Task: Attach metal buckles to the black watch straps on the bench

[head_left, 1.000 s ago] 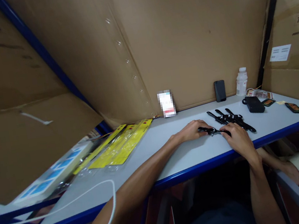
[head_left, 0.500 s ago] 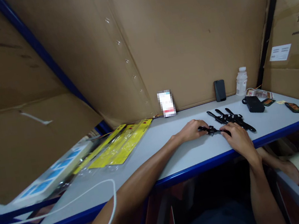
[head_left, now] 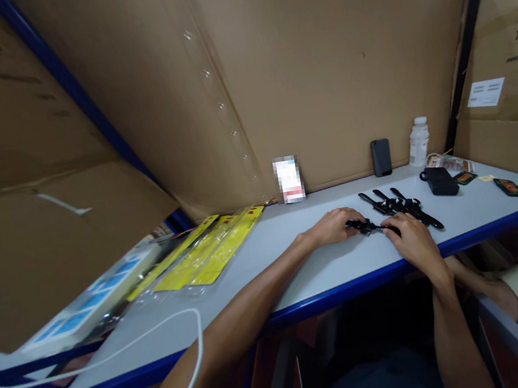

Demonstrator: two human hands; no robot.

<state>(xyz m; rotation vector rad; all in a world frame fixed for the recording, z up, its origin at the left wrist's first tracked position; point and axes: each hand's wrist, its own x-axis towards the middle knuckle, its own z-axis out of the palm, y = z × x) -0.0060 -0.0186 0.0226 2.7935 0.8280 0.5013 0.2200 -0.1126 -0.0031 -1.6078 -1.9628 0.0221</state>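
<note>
Between my two hands lies a black spokeshave, low over the table top. My left hand has its fingers closed round the left handle. At the other end, my right hand grips the right handle, its thumb and fingers hiding most of it. Just behind my right hand several more black spokeshaves lie side by side in a loose pile, their handles slanting toward me at the right. Small details of the tool's middle part are too small to make out.
Yellow-carded clear plastic packages lie left on the table, near a white-and-blue box. A phone with a lit screen, a dark phone, a bottle and a black case stand behind. A white cable crosses my left arm.
</note>
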